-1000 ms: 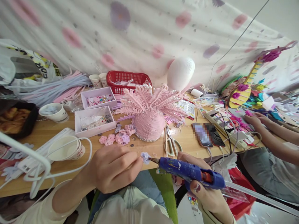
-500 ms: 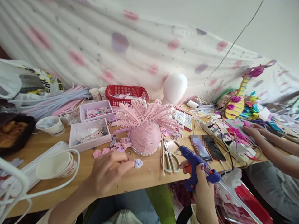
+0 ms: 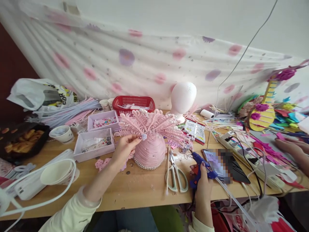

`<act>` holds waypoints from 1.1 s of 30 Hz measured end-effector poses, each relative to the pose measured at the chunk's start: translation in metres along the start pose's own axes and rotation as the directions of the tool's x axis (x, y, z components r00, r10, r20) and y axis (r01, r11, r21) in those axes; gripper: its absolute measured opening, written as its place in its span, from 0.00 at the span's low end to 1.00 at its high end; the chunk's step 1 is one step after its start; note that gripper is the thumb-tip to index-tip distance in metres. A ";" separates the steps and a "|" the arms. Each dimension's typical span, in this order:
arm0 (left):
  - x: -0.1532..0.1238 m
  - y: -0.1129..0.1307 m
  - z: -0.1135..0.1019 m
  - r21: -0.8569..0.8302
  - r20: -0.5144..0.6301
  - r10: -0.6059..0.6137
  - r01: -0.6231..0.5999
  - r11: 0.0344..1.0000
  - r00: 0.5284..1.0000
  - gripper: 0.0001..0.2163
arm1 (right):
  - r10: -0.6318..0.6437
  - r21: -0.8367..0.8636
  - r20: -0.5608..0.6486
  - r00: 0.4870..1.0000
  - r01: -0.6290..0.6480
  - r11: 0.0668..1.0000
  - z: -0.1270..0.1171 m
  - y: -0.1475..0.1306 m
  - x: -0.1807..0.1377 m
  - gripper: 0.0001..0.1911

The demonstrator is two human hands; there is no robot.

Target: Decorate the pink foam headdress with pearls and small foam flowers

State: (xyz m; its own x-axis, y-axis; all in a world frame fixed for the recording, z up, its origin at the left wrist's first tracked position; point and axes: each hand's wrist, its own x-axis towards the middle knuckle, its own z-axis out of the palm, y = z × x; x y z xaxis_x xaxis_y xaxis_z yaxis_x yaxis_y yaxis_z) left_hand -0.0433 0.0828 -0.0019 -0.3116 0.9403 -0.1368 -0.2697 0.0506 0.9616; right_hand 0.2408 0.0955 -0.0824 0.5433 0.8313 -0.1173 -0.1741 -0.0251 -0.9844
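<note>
Head camera view shows the left hand (image 3: 124, 149) raised to the front of the pink headdress (image 3: 151, 138), its fingertips pinching a small lilac flower (image 3: 144, 136) and pressing it against the wound dome just under the fan of pink feather-shaped fronds. Right hand (image 3: 202, 183) rests on the wooden table (image 3: 135, 190) with its fingers closed around the handle of a blue glue gun (image 3: 201, 162), the nozzle pointing up and away toward the headdress but not touching it. White-handled scissors (image 3: 177, 175) lie flat between the headdress and the glue gun, and a phone (image 3: 214, 162) lies just beyond the gun. As for progress, I judge the piece well advanced: the dome is fully wrapped, a string of pearls runs round its base, and the fronds stand in place, while the lilac flower is only now being seated. A heap of pink and lilac flowers (image 3: 102, 163) lies on the table beside the left wrist, which suggests more trimming is left to add. Two lavender trays of beads (image 3: 94, 146) sit to the left, with a red basket (image 3: 134, 103) and a white foam head (image 3: 182, 96) behind. At the far right another person's hand (image 3: 287, 146) rests among coloured scraps
</note>
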 end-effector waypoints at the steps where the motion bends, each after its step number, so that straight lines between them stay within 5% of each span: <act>1: 0.004 0.001 0.003 -0.008 0.001 -0.014 0.014 1.000 1.000 0.22 | -0.008 -0.003 0.002 1.000 0.008 1.000 -0.002 0.003 0.001 0.24; 20: 0.032 -0.006 0.002 0.133 -0.065 -0.125 0.133 0.982 0.990 0.14 | -0.079 -0.073 0.069 0.995 0.084 0.994 -0.005 0.011 0.003 0.24; 27: 0.034 -0.014 0.009 0.185 -0.160 -0.024 0.054 0.981 0.987 0.13 | -0.050 -0.059 0.090 0.995 0.055 0.997 -0.005 0.013 0.004 0.26; 33: 0.015 -0.019 0.002 0.287 -0.257 0.192 -0.115 0.951 0.947 0.10 | -0.010 -0.110 0.040 0.999 0.015 0.994 -0.005 0.010 0.002 0.28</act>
State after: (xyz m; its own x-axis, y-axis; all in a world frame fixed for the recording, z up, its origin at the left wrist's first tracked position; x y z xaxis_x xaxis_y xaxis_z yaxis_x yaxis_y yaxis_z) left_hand -0.0409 0.0964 -0.0212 -0.5807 0.8141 -0.0057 0.0408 0.0361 0.9985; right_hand 0.2440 0.0945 -0.0927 0.5115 0.8532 -0.1019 -0.0744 -0.0741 -0.9945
